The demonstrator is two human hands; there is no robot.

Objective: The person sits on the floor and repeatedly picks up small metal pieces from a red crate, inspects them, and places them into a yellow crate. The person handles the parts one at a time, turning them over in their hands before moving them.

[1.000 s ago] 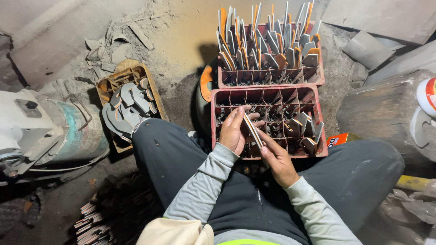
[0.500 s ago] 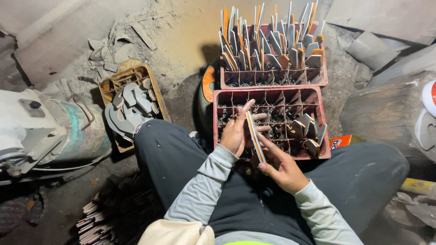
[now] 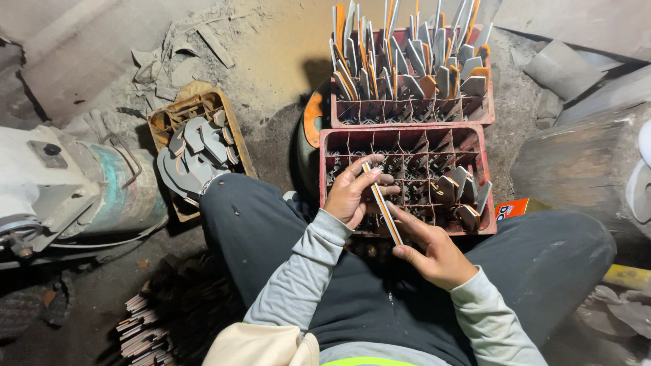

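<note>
Both my hands hold one thin flat metal blade (image 3: 382, 203) with an orange edge, over the near red divided crate (image 3: 475, 139). My left hand (image 3: 352, 193) pinches its upper end; my right hand (image 3: 434, 254) grips its lower end. A few similar blades (image 3: 458, 193) stand in the crate's right cells. The far red crate (image 3: 485, 112) is packed with several upright blades (image 3: 407, 61).
A yellow crate (image 3: 159, 125) of curved grey metal pieces sits at my left knee. A grey and teal machine (image 3: 74, 190) stands far left. Stacked flat strips (image 3: 149, 325) lie lower left. A grey block (image 3: 576, 169) is on the right. The ground is dusty.
The blade has tilted and shifted slightly, and my right hand has slid lower along it. The view moved a little.
</note>
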